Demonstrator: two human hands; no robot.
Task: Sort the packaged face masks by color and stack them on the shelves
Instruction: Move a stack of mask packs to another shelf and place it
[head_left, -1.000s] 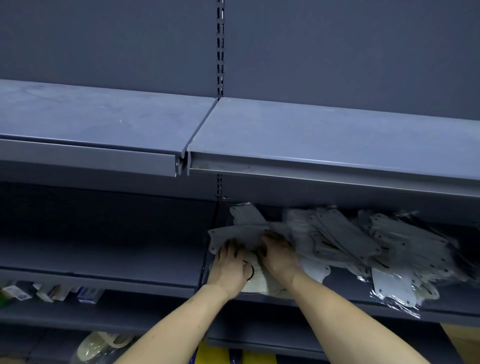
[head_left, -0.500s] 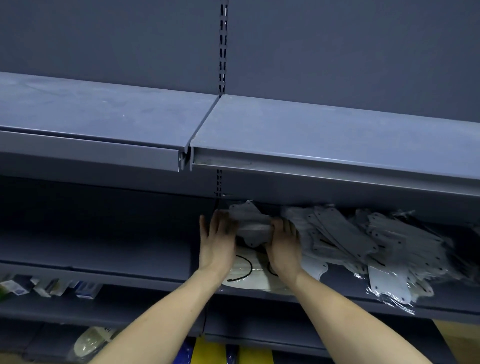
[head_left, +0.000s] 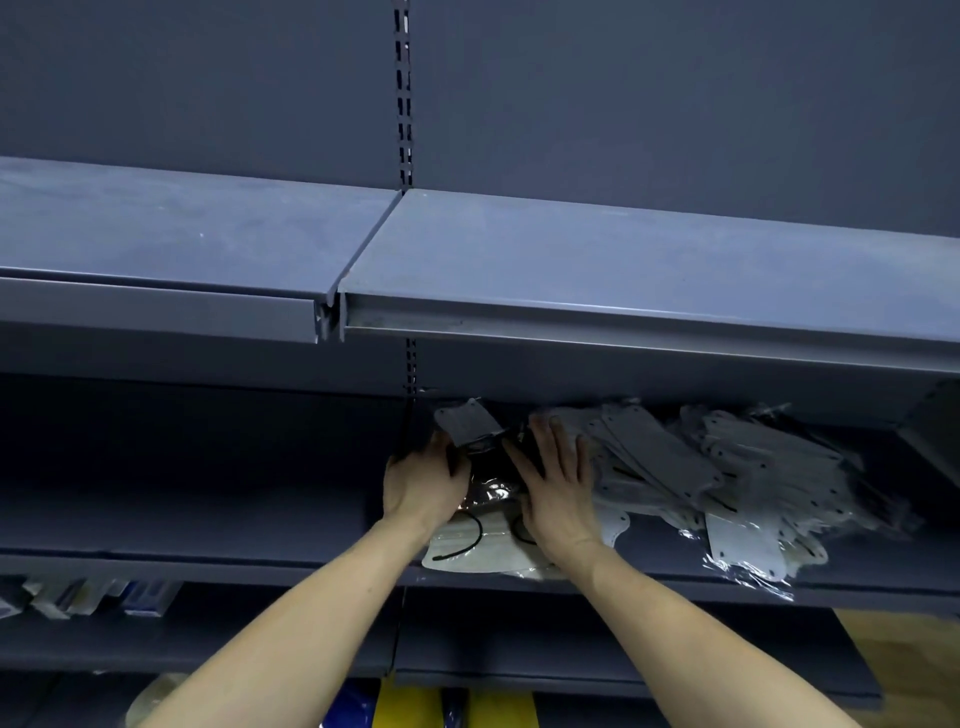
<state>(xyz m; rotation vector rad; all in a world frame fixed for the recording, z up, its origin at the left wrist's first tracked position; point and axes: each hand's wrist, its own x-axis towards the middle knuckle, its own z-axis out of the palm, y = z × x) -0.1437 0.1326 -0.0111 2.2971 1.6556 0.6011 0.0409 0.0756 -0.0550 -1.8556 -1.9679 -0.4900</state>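
- Packaged face masks (head_left: 675, 462): a loose heap of pale grey/white packs in clear wrap, lying on the middle shelf (head_left: 208, 525) in its right-hand bay, under the upper shelf (head_left: 623, 260). The heap fans out to the right of the shelf upright (head_left: 410, 364), packs overlapping and tilted, and some wrap hangs past the shelf's front edge.
- Dark pack (head_left: 488, 475): a black or dark mask in glossy wrap, just right of the upright, lying between the two hands. A grey card tab (head_left: 465, 421) sticks up behind it, tilted.
- Cream mask pack (head_left: 467, 551): flat on the middle shelf just right of the upright, nearest the front edge, black ear loops visible; it lies partly under the dark pack and under both wrists.
- Left hands entry, left hand (head_left: 421, 480): fingers curled round the left edge of the dark pack, gripping it; fingertips hidden behind the pack.
- Right hand (head_left: 558, 478): fingers straight and spread, palm down, pressing flat on the right part of the dark pack and touching the left edge of the heap.
- Lower shelf (head_left: 623, 670): left of the upright, small boxes (head_left: 93, 597) stand in a row, too blurred to read.
- Below the lower shelf, near the upright: yellow and blue items (head_left: 415, 706), cut off by the frame.
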